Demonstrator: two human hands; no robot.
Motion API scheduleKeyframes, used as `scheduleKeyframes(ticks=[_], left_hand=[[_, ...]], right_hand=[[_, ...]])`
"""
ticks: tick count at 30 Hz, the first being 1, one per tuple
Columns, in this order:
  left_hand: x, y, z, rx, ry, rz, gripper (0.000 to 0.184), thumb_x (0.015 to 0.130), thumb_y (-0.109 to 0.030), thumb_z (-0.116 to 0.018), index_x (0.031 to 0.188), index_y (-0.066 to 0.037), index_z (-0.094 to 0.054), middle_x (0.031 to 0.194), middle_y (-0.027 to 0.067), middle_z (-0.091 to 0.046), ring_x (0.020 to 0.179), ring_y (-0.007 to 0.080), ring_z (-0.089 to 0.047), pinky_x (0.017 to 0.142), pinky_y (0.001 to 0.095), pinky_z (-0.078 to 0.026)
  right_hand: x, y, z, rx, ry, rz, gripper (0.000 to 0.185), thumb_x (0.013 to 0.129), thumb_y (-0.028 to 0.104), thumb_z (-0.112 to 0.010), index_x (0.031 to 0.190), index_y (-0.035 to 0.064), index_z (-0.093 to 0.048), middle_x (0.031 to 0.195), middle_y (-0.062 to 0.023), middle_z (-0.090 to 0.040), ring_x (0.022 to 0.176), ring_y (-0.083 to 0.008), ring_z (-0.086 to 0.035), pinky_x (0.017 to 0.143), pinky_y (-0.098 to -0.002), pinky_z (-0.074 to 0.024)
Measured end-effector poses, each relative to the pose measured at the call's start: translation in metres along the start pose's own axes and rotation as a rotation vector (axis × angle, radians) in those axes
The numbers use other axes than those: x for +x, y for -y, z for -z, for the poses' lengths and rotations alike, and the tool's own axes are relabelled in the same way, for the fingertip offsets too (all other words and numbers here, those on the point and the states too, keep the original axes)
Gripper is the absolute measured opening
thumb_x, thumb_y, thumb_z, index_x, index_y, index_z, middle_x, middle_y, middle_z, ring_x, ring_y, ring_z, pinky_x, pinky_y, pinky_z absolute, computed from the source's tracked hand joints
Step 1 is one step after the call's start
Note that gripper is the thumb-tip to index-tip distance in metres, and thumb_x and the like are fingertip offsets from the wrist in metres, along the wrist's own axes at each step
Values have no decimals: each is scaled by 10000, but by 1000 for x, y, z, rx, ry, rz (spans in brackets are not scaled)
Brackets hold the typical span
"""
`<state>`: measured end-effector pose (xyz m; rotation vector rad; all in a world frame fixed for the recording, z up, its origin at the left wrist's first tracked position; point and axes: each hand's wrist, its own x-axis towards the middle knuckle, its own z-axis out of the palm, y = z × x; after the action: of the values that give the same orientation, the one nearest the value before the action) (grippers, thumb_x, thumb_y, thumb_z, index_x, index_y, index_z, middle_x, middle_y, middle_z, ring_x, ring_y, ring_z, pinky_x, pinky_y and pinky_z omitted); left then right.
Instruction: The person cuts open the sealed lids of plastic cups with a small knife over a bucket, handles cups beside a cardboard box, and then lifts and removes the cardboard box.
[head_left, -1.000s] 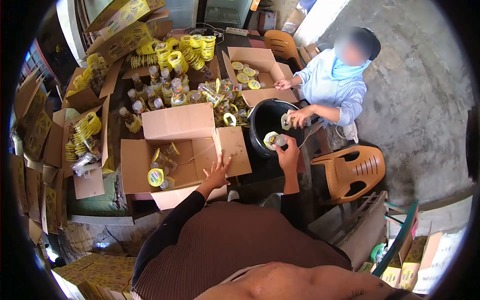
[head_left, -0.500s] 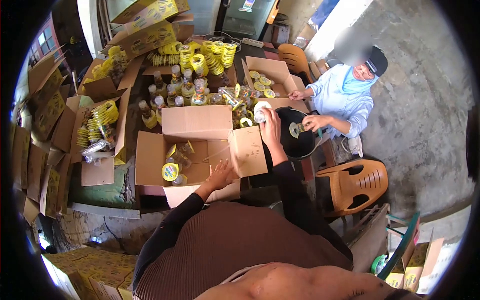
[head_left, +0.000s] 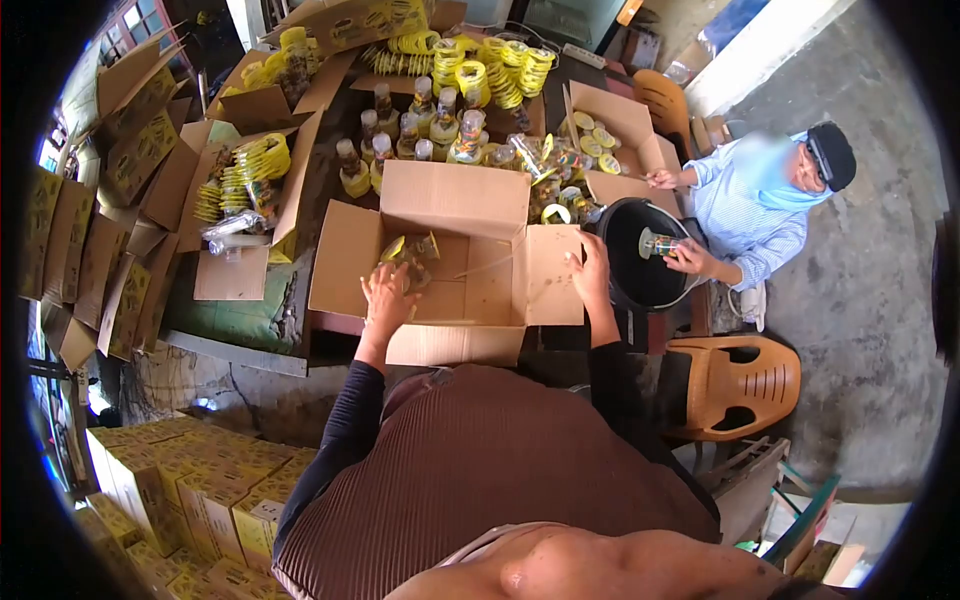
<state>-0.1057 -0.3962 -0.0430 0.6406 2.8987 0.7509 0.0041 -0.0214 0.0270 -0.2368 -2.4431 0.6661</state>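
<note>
An open cardboard box [head_left: 470, 282] is on the table in front of me, with several clear cups with yellow-rimmed lids [head_left: 424, 250] in its left part. My left hand [head_left: 388, 296] is over the box's left front corner, fingers spread, just at those cups; it covers part of them. At the box's right flap [head_left: 556, 275] is my right hand [head_left: 592, 272], its fingers apart and nothing seen in it. To the right of this hand stands a black bucket [head_left: 625, 240]. A co-worker's hand [head_left: 692, 258] holds a cup [head_left: 658, 244] over the bucket.
Filled cups [head_left: 470, 138] and stacked yellow rings [head_left: 508, 75] stand behind the box. A box of yellow items [head_left: 245, 180] is at left, another box [head_left: 618, 120] behind the bucket. The co-worker [head_left: 760, 205] is at right, near an orange chair [head_left: 745, 388].
My right hand has let go of the cup it held and moved to the box's right flap. My left hand has moved left from the front edge to the cups. The view has turned.
</note>
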Motion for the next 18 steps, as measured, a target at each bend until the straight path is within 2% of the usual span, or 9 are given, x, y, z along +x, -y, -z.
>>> scheduleKeyframes(ticks=[5, 7, 8, 10, 11, 12, 13, 15, 18], left_hand=[[14, 29, -9, 173, 151, 137, 852, 621, -295, -863, 1375, -196, -481, 1408, 125, -427, 1324, 354, -369, 1072, 607, -280], [14, 26, -11, 196, 76, 120, 776, 654, -276, -842, 1347, -171, -507, 1390, 127, -434, 1298, 349, -390, 1060, 594, -293], [14, 21, -15, 199, 107, 108, 776, 654, -276, -842, 1347, -171, -507, 1390, 127, -434, 1298, 349, -390, 1060, 594, -293], [13, 9, -15, 141, -92, 53, 646, 708, -244, -802, 1293, -140, -547, 1344, 112, -464, 1264, 348, -411, 1036, 566, -318], [9, 2, -14, 146, -54, 52, 646, 708, -244, -802, 1293, -140, -547, 1344, 112, -464, 1264, 348, -411, 1036, 566, -318], [5, -13, -7, 95, -100, 0, 576, 736, -230, -781, 1266, -143, -572, 1306, 103, -491, 1223, 339, -441, 1017, 535, -340], [-1, -27, -1, 43, -145, -46, 507, 764, -217, -760, 1239, -146, -597, 1268, 95, -518, 1182, 329, -472, 998, 504, -362], [-15, -46, 6, -71, -144, -180, 331, 767, -118, -741, 1084, -85, -651, 1114, 106, -592, 1071, 310, -534, 928, 439, -418], [-52, -64, 3, -183, -44, -325, 203, 763, -47, -708, 957, -50, -648, 951, 126, -616, 891, 338, -590, 837, 445, -469]], right_hand=[[-27, 13, 39, 31, -40, -53, 412, 788, -35, -673, 1185, 53, -607, 1105, -152, -608, 1073, -341, -572, 926, -409, -462], [-37, 14, 53, 73, -66, -148, 340, 804, -37, -660, 1134, 43, -636, 1070, -151, -619, 1011, -337, -602, 882, -389, -487], [-42, 15, 60, 90, -88, -159, 296, 814, -36, -659, 1101, 34, -647, 1048, -146, -624, 943, -300, -635, 821, -359, -510], [-56, 11, 68, 142, -58, -243, 277, 816, -35, -660, 1085, 32, -650, 1037, -135, -629, 929, -271, -642, 803, -347, -514], [-66, 11, 71, 206, -37, -296, 259, 818, -34, -661, 1068, 31, -653, 1026, -125, -634, 915, -242, -649, 785, -336, -518], [-74, 16, 75, 273, -6, -350, 194, 829, -10, -666, 1018, 31, -668, 992, -95, -637, 884, -194, -645, 751, -310, -515], [-88, 14, 76, 270, 12, -387, 194, 829, -10, -666, 1018, 31, -668, 992, -95, -637, 884, -194, -645, 751, -310, -515], [-115, 12, 79, 338, 365, -541, 137, 838, 16, -666, 972, 33, -684, 966, -82, -633, 860, -181, -635, 745, -293, -505], [-171, -5, 62, 344, 706, -684, 123, 841, 105, -682, 944, 39, -694, 944, -93, -626, 882, -229, -634, 790, -337, -496]])
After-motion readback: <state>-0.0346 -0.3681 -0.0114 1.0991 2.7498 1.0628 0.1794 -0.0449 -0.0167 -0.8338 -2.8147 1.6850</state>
